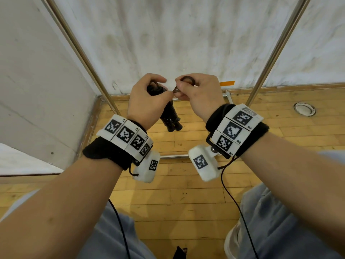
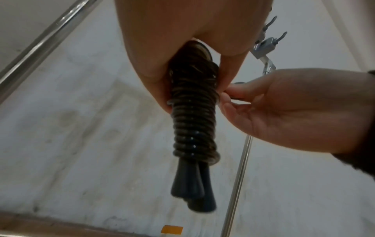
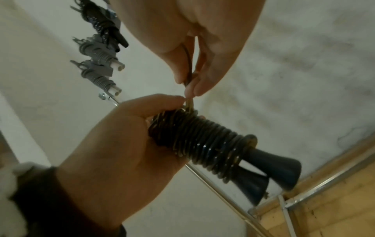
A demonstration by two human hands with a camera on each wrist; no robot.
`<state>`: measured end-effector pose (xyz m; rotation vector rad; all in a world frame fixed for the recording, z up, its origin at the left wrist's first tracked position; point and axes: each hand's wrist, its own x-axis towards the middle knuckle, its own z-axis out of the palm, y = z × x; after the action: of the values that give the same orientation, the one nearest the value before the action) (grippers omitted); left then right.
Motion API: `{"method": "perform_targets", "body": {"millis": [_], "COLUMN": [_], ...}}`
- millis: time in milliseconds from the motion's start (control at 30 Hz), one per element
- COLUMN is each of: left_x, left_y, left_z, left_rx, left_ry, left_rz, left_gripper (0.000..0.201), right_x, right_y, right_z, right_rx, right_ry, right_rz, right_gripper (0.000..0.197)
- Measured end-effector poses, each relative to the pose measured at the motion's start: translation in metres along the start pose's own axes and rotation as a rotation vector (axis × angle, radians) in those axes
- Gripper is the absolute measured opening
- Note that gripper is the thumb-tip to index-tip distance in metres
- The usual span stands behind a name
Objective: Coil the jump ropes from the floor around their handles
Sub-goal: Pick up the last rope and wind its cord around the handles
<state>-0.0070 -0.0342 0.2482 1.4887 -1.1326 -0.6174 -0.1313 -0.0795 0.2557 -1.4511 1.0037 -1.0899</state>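
- Your left hand (image 1: 144, 101) is curled round the upper end of the coiled jump rope (image 2: 193, 121), thumb on one side and fingers on the other, holding the bundle in the air above the wooden floor (image 1: 179, 186).
- Two dark handles (image 3: 278, 170) lie side by side inside the coil, and their flared ends stick out below the last turn, pointing down toward the floor.
- Rope turns sit tight and close together along most of the handles; near your left palm they bunch up and cross one another.
- Your right hand (image 1: 198, 94) pinches the free end of the rope (image 3: 188, 69) between thumb and fingertips, just beside your left thumb, touching the top of the coil.
- A small loop of that rope (image 1: 187, 80) arches over your right forefinger.
- Metal rack poles (image 1: 276, 51) rise on either side of your hands, in front of the pale wall.
- Other coiled ropes (image 3: 101, 56) hang from hooks on the rack, high up, well apart from your bundle.
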Motion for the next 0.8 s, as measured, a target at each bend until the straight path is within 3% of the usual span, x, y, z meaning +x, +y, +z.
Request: {"method": "perform_targets", "body": {"millis": [100,200,300,533,800], "left_x": [0.002,-0.001,-0.009,-0.025,-0.004], "left_y": [0.014,0.034,0.059,0.115,0.142], "left_z": [-0.005,-0.011,-0.018,-0.033,-0.018], "left_rx": [0.048,0.072,0.103,0.166,0.018], "left_ry": [-0.027,-0.159,-0.265,-0.169,-0.123], "left_rz": [-0.002,0.003,0.064,0.294,0.288], "left_gripper": [0.006,0.014,0.012,0.012,0.017], "right_x": [-0.004,-0.012,-0.019,-0.049,-0.034], "right_y": [-0.009,-0.027,-0.050,-0.110,-0.127], "right_z": [-0.004,-0.010,-0.014,-0.026,-0.054], "right_rx": [-0.063,-0.083,-0.056,-0.052,-0.038], "right_ry": [0.001,-0.002,0.038,0.058,0.029], "right_rz": [-0.078,-0.112,-0.116,-0.220,-0.275], "right_gripper": [0.012,0.021,0.017,0.012,0.007]}}
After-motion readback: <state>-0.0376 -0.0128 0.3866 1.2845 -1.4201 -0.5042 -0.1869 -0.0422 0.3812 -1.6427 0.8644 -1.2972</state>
